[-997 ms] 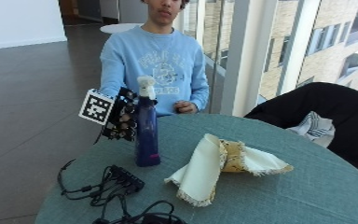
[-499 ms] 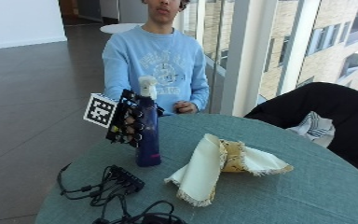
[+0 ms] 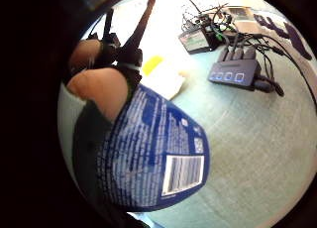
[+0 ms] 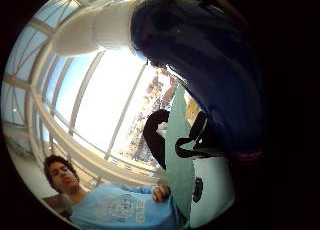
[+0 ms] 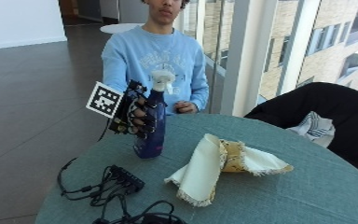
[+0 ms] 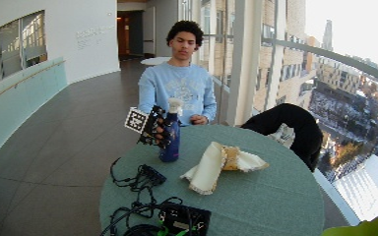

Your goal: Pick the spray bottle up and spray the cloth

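Fingers of the gloved right hand (image 5: 137,116) curl round the upright spray bottle (image 5: 151,135), cloth (image 5: 225,165) lying just beside.

- One blue spray bottle (image 5: 150,130) on the bench (image 5: 303,196).
- One cream cloth (image 5: 219,165), folded.
- One black hub (image 5: 124,177) with its cables.
- One dark chair (image 5: 328,112).
- One gloved hand (image 5: 135,116).

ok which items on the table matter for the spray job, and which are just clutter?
Job items:
- spray bottle, gripped by the gloved right hand, base on or just above the table
- cloth, folded, lying beside the bottle

Clutter:
- black hub with cables near the table's edge
- dark jacket on the chair beyond the table
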